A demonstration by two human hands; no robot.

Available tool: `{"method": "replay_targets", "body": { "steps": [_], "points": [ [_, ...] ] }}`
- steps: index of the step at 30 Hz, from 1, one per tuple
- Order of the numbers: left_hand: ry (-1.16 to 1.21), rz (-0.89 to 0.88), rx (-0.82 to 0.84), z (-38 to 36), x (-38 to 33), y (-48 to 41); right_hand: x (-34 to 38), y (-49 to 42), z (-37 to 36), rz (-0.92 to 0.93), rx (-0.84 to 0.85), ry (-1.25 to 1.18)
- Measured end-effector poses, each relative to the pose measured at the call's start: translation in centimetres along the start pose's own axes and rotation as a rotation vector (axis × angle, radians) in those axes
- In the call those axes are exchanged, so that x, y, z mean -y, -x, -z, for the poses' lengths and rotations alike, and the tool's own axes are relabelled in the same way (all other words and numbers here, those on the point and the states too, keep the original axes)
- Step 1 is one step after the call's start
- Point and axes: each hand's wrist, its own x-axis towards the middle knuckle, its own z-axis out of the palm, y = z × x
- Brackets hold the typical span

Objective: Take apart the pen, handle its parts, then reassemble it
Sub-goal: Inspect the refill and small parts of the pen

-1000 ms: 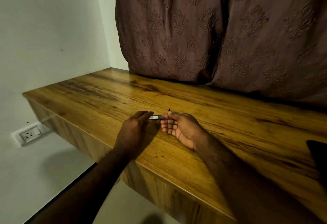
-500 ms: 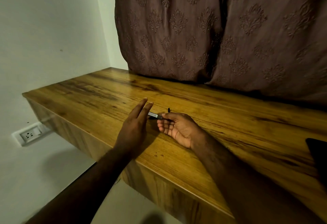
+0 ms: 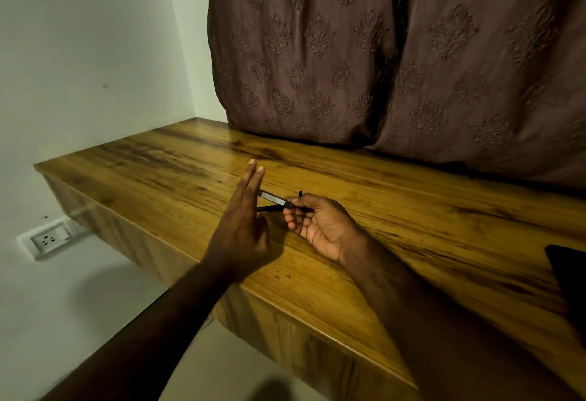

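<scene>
At the far left we see a white wall with a socket (image 3: pixel 47 240) set low on it, below the level of the tabletop (image 3: pixel 412 242). The tabletop is wood-grained and runs from that wall toward the right, with a brown patterned curtain (image 3: pixel 380 51) hanging down to its back edge.

Next comes our left hand (image 3: pixel 242 223), raised on edge above the near part of the tabletop. Its fingers (image 3: pixel 253 178) are stretched out straight and held together, pointing away from us, so this hand is spread flat and grips nothing. The pale end of the pen (image 3: pixel 273 199) meets the inner side of these fingers; we cannot tell whether it truly touches or is just hidden behind them.

The pen lies nearly level in the air just above the tabletop, slanting slightly down toward the right, its light barrel leading to a dark section. A thin dark piece shows just below the barrel, too small and dim for us to name.

Our right hand (image 3: pixel 320 226) is palm up, wrist resting on the tabletop. Its thumb and forefinger are pinched closed on the pen's dark end, the other fingers curled loosely beneath.

At the far right edge a dark object (image 3: pixel 567 273) lies on the tabletop, cut off by the frame.
</scene>
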Motion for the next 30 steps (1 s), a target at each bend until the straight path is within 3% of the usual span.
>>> {"method": "replay_targets", "body": {
  "steps": [4,11,17,30],
  "points": [
    [0.079,0.030,0.006,-0.1,0.4,0.1,-0.1,-0.1,0.2,0.013,-0.036,0.029],
    [-0.050,0.053,0.021,-0.5,1.0,-0.1,-0.4,-0.2,0.1,0.051,-0.029,0.158],
    [-0.102,-0.030,0.043,-0.7,1.2,-0.3,-0.5,-0.1,0.1,0.081,-0.032,0.245],
    [-0.043,-0.013,0.069,-0.8,1.3,-0.5,0.0,-0.2,0.4,0.035,-0.018,0.193]
  ]
}}
